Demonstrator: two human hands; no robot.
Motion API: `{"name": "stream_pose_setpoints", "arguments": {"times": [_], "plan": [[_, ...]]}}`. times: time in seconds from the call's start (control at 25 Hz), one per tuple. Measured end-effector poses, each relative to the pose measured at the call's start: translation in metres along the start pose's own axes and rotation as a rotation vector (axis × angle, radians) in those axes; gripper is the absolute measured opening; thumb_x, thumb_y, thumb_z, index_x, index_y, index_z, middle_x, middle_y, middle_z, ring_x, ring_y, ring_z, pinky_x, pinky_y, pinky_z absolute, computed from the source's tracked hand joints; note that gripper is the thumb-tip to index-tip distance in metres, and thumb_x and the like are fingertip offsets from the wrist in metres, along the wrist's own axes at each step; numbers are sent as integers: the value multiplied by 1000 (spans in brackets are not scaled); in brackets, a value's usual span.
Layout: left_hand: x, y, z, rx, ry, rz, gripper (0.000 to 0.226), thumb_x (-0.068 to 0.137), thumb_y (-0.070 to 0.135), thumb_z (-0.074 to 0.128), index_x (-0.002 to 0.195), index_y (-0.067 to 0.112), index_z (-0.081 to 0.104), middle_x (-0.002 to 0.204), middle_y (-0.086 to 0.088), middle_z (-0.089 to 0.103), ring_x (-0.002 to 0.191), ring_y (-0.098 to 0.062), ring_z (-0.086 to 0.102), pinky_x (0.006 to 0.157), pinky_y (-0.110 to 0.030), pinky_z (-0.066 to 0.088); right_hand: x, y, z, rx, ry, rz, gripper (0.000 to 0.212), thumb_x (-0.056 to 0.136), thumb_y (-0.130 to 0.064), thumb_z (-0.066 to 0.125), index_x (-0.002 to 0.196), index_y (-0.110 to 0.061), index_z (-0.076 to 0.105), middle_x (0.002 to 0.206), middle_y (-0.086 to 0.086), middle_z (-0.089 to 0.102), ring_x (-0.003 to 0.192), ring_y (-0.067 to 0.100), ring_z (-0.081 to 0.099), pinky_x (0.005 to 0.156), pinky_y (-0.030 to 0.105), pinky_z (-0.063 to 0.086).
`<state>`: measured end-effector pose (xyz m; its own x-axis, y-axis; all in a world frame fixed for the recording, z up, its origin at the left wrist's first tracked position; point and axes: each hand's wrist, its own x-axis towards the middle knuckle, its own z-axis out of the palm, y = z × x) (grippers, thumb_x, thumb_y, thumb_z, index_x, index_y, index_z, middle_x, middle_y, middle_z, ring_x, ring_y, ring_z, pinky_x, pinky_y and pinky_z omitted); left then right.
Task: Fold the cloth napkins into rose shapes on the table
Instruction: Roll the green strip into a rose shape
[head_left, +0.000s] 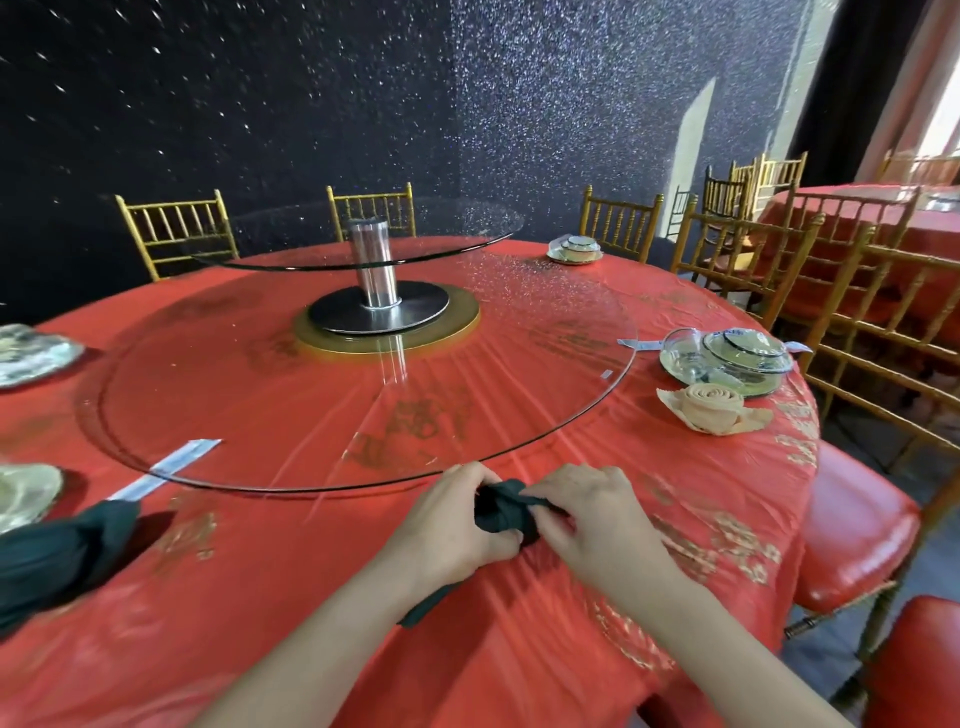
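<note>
Both hands, the left hand and the right hand, curl around a dark green rolled cloth napkin near the near edge of the round red-clothed desk, just in front of the glass turntable. A loose end of the napkin trails under the left wrist. A finished beige cloth rose napkin sits by the right edge. More dark green cloth lies at the left edge.

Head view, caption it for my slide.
A dark green napkin gripped by left hand and right hand on the red tablecloth; finished beige rose at right.
</note>
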<state>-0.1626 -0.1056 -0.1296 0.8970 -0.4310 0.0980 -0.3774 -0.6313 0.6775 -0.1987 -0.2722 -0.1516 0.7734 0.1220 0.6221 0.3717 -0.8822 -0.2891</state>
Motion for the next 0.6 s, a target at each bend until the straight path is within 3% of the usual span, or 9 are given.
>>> {"name": "stream_pose_setpoints", "arguments": {"times": [0.12, 0.28, 0.52, 0.6], "plan": [[-6, 1, 2, -12, 11, 29, 40, 71, 29, 73, 106, 28, 52, 106, 14, 51, 94, 1, 51, 82, -23, 45, 8, -3, -2, -30, -34, -23, 26, 75, -42, 51, 80, -27, 72, 70, -12, 65, 65, 11, 63, 59, 33, 49], [-7, -2, 3, -30, 33, 68, 35, 72, 27, 72, 102, 27, 54, 106, 14, 51, 97, 2, 50, 84, -22, 43, 17, -8, -9, -289, -107, -154, 23, 55, -53, 59, 61, -33, 67, 59, -13, 59, 54, 10, 58, 51, 28, 41], [-7, 2, 2, 65, -40, 174, 32, 72, 43, 58, 101, 32, 54, 104, 16, 48, 99, 2, 48, 85, -17, 39, 13, -13, -11, -412, -118, -206, 13, 47, -32, 58, 41, -25, 49, 44, -9, 45, 42, 10, 45, 51, 21, 30], [-5, 5, -3, 98, -37, 178, 27, 79, 34, 56, 106, 29, 56, 105, 18, 49, 103, 1, 47, 89, -17, 37, 10, -12, -9, -407, -103, -191, 12, 53, -30, 51, 43, -25, 51, 43, -9, 46, 41, 10, 46, 50, 21, 31]]}}
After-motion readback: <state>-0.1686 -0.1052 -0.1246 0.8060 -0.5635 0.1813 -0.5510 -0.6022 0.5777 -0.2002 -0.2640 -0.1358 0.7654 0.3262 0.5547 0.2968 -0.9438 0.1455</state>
